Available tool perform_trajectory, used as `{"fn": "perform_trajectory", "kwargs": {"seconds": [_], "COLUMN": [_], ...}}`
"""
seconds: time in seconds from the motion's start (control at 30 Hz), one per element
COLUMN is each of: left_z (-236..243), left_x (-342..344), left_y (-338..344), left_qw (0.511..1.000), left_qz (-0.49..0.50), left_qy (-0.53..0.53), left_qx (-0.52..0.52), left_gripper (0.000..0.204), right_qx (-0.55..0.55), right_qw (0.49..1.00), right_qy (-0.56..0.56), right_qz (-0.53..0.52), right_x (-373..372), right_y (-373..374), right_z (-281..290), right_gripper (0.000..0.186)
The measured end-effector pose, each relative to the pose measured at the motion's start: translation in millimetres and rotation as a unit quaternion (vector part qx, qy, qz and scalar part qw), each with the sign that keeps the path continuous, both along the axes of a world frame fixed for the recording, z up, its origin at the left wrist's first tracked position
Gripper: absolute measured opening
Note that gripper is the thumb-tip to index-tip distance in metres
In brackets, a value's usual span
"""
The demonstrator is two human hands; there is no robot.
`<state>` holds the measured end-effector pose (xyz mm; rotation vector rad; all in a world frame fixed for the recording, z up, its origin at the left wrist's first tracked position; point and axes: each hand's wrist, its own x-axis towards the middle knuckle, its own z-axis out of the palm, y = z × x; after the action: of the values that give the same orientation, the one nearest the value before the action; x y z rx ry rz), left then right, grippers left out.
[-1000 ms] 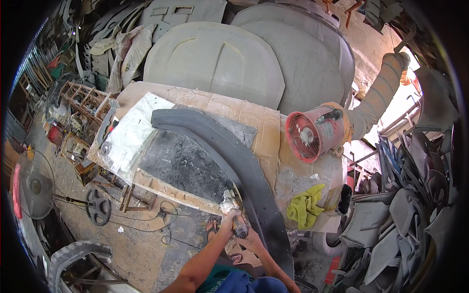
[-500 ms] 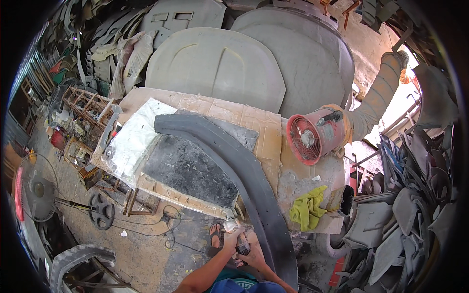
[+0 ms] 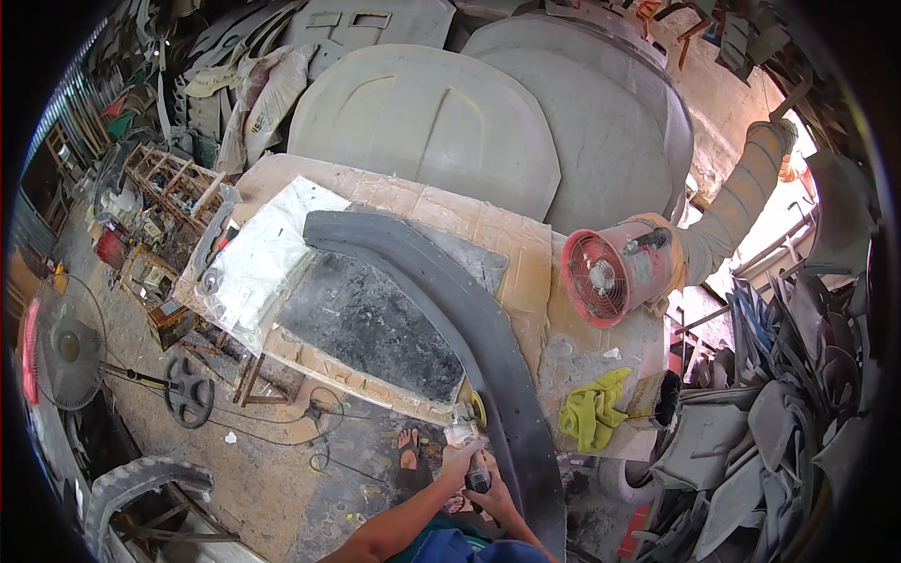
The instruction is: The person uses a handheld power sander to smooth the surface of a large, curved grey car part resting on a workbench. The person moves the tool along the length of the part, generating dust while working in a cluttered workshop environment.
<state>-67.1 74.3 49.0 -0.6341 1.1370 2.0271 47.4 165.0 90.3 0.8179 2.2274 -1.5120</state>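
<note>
A long, dark grey curved panel (image 3: 441,281), shaped like a fender flare, lies across the table and runs down past my right side. My left hand (image 3: 457,462) is closed around the front of an angle grinder (image 3: 461,433), near its metal head. Behind it, my right hand (image 3: 495,498) grips the dark rear of the grinder's body. The grinder's yellowish disc (image 3: 479,410) stands on edge at the panel's inner edge; whether it touches cannot be made out. Parts of my fingers are hidden by the tool.
Cardboard (image 3: 404,199) and a white plastic sheet (image 3: 272,246) cover parts of the table. A red blower fan (image 3: 601,274) with a wide duct stands at right, near a yellow-green cloth (image 3: 596,409). A cable (image 3: 321,413) lies on the floor at left; grey panels (image 3: 422,131) lean behind.
Both hands have moved the grinder slightly forward and right, and its disc now shows beside the panel's inner edge. My view has shifted a little.
</note>
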Motion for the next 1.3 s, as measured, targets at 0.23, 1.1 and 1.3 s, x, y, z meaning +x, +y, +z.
{"fn": "perform_trajectory", "kwargs": {"seconds": [0.23,1.1,1.3], "left_z": [6,1,9], "left_x": [-22,-86,-70], "left_y": [7,10,3], "left_qw": [0.999,0.998,0.999], "left_qz": [0.03,0.05,0.029], "left_qy": [0.01,-0.004,-0.031], "left_qx": [0.01,0.023,0.033], "left_gripper": [0.01,0.01,0.009], "right_qx": [0.008,-0.035,0.01], "right_qw": [1.0,0.999,0.999], "right_qy": [0.011,-0.024,-0.014], "right_qz": [0.021,0.018,0.029], "right_x": [-10,-83,-69], "right_y": [14,22,14], "right_z": [-39,-22,-2], "right_gripper": [0.086,0.067,0.058]}}
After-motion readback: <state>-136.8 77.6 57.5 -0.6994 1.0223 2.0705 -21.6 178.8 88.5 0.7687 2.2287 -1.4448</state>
